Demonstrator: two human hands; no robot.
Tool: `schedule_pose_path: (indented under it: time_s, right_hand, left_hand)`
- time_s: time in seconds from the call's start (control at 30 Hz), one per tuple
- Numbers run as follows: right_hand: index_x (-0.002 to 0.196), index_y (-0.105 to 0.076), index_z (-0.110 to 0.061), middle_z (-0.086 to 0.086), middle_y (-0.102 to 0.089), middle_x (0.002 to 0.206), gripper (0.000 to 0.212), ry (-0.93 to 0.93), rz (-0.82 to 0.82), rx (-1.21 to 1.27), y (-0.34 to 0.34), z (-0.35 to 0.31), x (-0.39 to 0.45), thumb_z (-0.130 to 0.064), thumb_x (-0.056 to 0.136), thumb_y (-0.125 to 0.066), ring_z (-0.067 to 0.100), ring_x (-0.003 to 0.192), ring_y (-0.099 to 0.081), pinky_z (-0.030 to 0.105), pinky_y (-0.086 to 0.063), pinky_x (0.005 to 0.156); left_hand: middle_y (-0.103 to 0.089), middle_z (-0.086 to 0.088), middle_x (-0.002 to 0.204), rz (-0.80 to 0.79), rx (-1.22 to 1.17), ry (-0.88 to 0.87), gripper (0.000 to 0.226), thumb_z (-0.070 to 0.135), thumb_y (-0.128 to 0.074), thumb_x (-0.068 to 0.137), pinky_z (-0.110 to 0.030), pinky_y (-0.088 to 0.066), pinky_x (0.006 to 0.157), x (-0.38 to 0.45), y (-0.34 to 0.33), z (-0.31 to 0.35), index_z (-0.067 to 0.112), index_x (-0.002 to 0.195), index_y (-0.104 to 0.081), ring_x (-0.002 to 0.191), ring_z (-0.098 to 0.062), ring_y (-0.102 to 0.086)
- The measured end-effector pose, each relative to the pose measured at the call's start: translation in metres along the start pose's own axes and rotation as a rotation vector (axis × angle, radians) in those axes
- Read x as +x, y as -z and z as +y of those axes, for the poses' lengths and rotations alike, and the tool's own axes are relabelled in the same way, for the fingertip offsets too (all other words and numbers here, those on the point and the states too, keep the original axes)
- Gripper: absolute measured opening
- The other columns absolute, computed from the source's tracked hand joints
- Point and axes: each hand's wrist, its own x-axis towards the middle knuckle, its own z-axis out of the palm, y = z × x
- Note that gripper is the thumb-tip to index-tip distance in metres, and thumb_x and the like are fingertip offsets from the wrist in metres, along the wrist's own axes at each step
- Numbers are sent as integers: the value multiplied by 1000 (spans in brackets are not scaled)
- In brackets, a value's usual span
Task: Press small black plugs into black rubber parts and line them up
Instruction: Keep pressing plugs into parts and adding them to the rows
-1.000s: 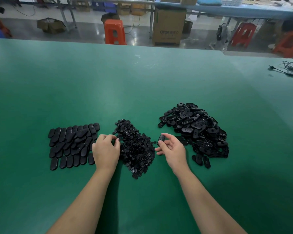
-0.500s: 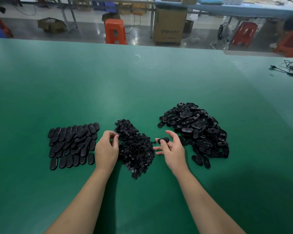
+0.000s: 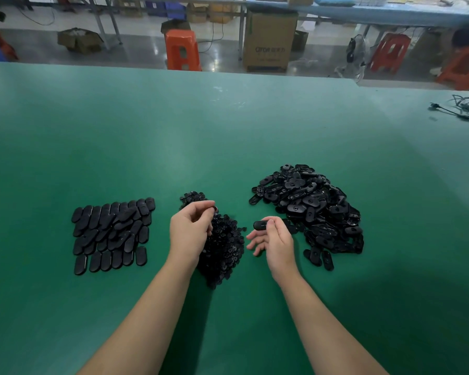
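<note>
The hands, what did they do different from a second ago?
The left hand lifted off the plug pile and moved up, fingertips pinched together, maybe on a plug, too small to tell. The right hand turned the rubber part from upright to lying sideways, pointing at the left hand. The lined-up rows and the parts heap stayed put.
</note>
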Motion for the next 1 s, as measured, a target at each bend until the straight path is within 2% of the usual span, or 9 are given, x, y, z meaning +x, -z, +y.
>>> schedule_pose_path:
  time_s: [0.13,0.23,0.3,0.4,0.5,0.63,0.77,0.9,1.0]
  right_hand:
    - [94,-64,-17,5,-68,69,28,48,23,-97,0,4,1,-17,108,-40,17,60,-60,26,-46,49]
    - [90,-71,-33,1,-66,66,30,88,32,-174,0,5,1,-21,106,-48,11,58,-58,24,-47,52]
    - [92,-72,-34,-1,-66,65,27,92,37,-193,0,5,1,-21,105,-51,10,53,-54,24,-47,52]
    - [96,-71,-26,-2,-69,66,22,88,53,-192,-1,6,1,-17,104,-53,7,51,-55,22,-47,52]
    - [100,-70,-21,-3,-71,68,18,76,64,-183,-2,5,1,-15,104,-53,8,50,-55,21,-48,51]
    - [102,-68,-23,-1,-74,79,22,71,68,-157,-3,4,0,-11,104,-51,9,51,-56,23,-49,51]
    - [105,-65,-28,-2,-76,89,30,62,49,-131,-4,3,0,-5,104,-47,12,56,-61,26,-51,50]
    - [104,-64,-29,-2,-76,88,30,60,42,-132,-4,3,0,-5,104,-47,14,55,-61,27,-51,49]
    - [103,-64,-30,-2,-77,88,30,72,39,-151,-3,3,0,-5,104,-48,14,55,-60,26,-50,49]
  left_hand:
    - [-60,-3,56,-41,-104,97,11,6,-68,93,-20,-45,49,-4,-10,6,14,91,-76,47,-13,-49]
    - [-70,-6,71,-90,-219,169,9,1,-66,93,-20,-47,48,-8,-17,10,8,91,-72,49,-11,-54]
    - [-75,-8,83,-123,-273,198,8,-1,-64,93,-22,-50,48,-9,-20,13,6,92,-69,52,-11,-60]
    - [-73,-8,77,-140,-284,190,8,-2,-64,93,-23,-51,48,-11,-23,15,5,91,-67,52,-13,-59]
    - [-57,-2,58,-139,-185,131,12,-1,-64,92,-23,-44,47,-11,-24,14,10,89,-70,47,-13,-47]
    - [-53,5,55,-183,-38,79,20,6,-64,94,-20,-41,50,-11,-24,11,21,94,-77,49,-12,-44]
    - [-63,12,69,-236,140,-8,25,11,-64,96,-17,-43,54,-13,-27,9,32,94,-78,52,-6,-49]
    - [-62,7,95,-266,335,-93,28,16,-65,96,-23,-47,72,-12,-32,8,43,90,-74,70,-5,-55]
    - [-67,13,82,-294,375,-81,23,15,-66,95,-22,-48,66,-12,-37,7,34,96,-77,61,-4,-56]
